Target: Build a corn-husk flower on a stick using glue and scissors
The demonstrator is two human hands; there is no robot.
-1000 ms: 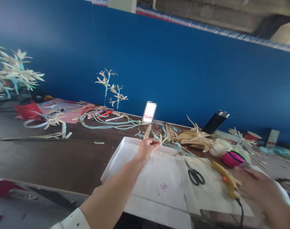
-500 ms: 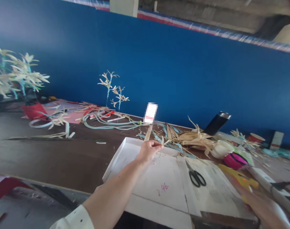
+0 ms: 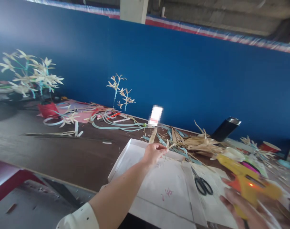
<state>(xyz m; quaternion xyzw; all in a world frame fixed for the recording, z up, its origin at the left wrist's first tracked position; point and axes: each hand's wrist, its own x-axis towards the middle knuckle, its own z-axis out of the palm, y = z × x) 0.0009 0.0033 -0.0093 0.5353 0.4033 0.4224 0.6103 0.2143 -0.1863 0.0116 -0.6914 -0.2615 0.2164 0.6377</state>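
Observation:
Above the far edge of a shallow white cardboard box lid (image 3: 159, 181), my left hand (image 3: 154, 153) pinches a small pale husk flower (image 3: 169, 146) by its base. My right hand (image 3: 245, 206), blurred, is wrapped round a yellow hot glue gun (image 3: 252, 181) at the lower right. An orange-red light glows on the gun's side, and its nozzle points up and left. Black-handled scissors (image 3: 203, 186) lie on paper between the box lid and the glue gun.
Behind my left hand are dried corn husks (image 3: 199, 143) and blue strips. A black thermos (image 3: 226, 128) leans at the back right. A red pot (image 3: 48, 109) of husk flowers stands at left, and thin flower stems (image 3: 115, 92) rise by the blue wall (image 3: 173, 70).
My right hand has raised the glue gun up and left, off the right side of the table. My left hand still holds the flower over the box lid. The view has shifted slightly left.

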